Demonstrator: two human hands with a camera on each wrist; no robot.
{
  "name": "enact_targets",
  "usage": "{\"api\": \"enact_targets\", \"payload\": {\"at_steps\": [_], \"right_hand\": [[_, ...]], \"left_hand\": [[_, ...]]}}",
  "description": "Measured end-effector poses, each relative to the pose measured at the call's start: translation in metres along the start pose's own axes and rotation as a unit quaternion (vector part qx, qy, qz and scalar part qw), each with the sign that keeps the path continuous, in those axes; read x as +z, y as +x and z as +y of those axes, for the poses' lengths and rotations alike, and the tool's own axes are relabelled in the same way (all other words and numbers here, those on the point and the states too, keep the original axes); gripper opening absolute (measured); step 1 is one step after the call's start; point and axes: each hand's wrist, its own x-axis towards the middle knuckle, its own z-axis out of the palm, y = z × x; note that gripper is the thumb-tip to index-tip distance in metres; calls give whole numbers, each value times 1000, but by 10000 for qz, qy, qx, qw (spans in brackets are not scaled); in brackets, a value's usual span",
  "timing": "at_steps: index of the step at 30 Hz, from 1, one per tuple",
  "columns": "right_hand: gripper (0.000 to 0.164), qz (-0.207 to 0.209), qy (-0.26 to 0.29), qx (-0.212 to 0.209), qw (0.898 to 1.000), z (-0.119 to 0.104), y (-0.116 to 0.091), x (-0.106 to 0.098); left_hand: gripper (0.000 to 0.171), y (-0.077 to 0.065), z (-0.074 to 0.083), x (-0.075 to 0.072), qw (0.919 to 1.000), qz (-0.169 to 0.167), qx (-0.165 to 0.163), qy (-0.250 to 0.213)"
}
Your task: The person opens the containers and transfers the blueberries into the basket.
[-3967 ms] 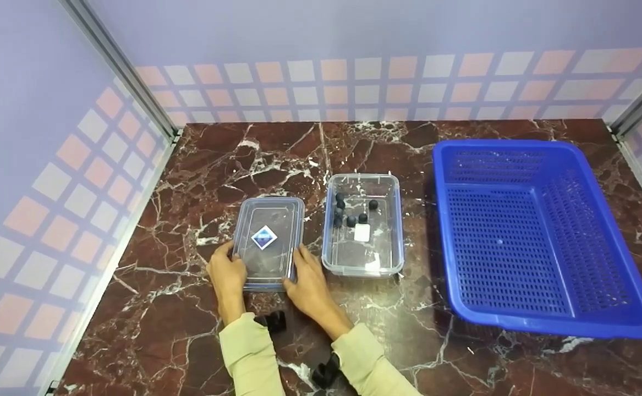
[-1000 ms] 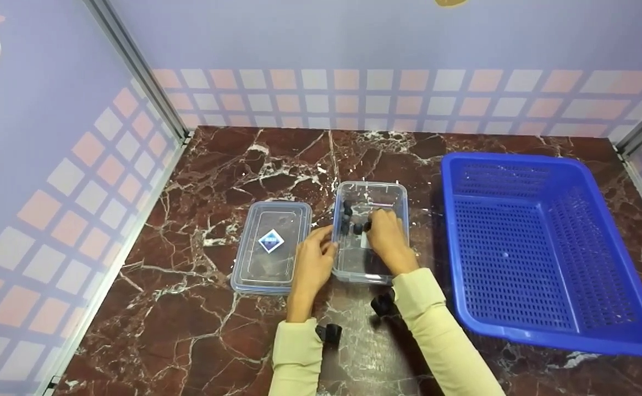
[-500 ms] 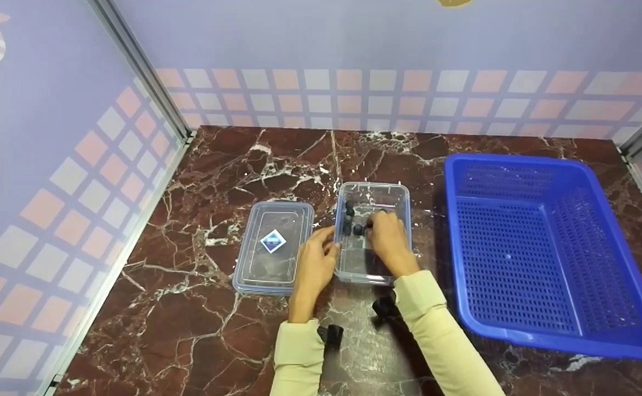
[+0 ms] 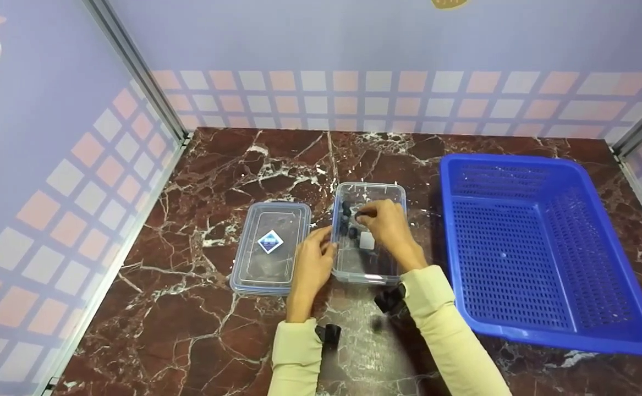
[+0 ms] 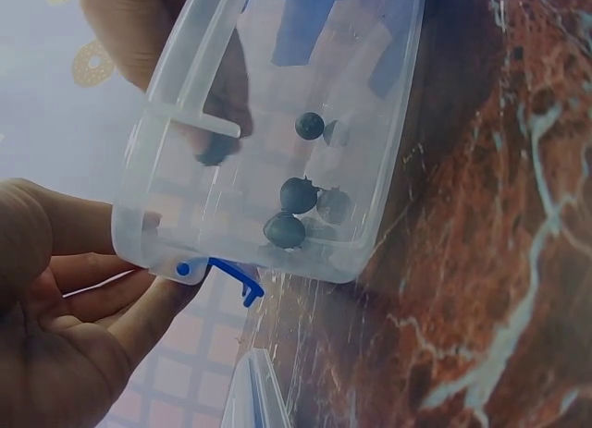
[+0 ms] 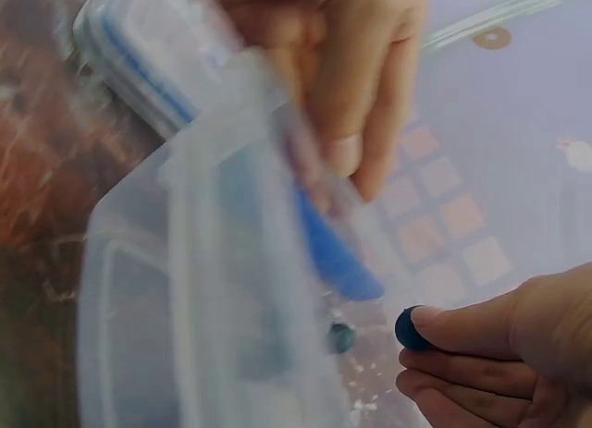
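Observation:
A clear plastic food container stands lidless at the table's middle. Several dark round blueberries lie along its left side, near a white square patch. My right hand is over the container, pinching one blueberry between thumb and fingers. My left hand holds the container's left rim, thumb at the edge and fingers by the hanging blue latch. Its fingers are partly hidden behind the rim in the left wrist view.
A second container with its lid on, bearing a blue diamond label, stands left of my left hand. A large blue perforated basket is at the right. Patterned panels border the marble-look table.
Earlier, both hands were on the lidded container; they then moved to the lidless one. In the last half second, my right hand rose with a blueberry while the left stayed at the rim.

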Motion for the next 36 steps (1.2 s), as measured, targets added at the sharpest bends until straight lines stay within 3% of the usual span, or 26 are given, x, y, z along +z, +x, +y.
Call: {"api": "enact_targets", "payload": {"at_steps": [5,11,15,19,28,36], "right_hand": [[23,-67,144,24,9999,-13,3,-15],[28,-421,597,463,9963,-28,7,-43],[29,-487,682,688,9941,-32,10,-63],[30,-308,759,651,9945,-29,14,-80],[34,-132,1300,917,9872,-6,17,-120],[42,234,1666,873,9819,43,21,-148]], "left_hand": [[33,1,-2,0,9999,7,84,-92],[33,1,-2,0,9997,146,197,78],[34,1,-1,-1,9999,94,96,43],[34,2,-1,-1,10000,-1,-85,-14],[34,1,0,0,9997,-12,-92,-220],[34,0,1,0,9999,-18,-45,-145]]}}
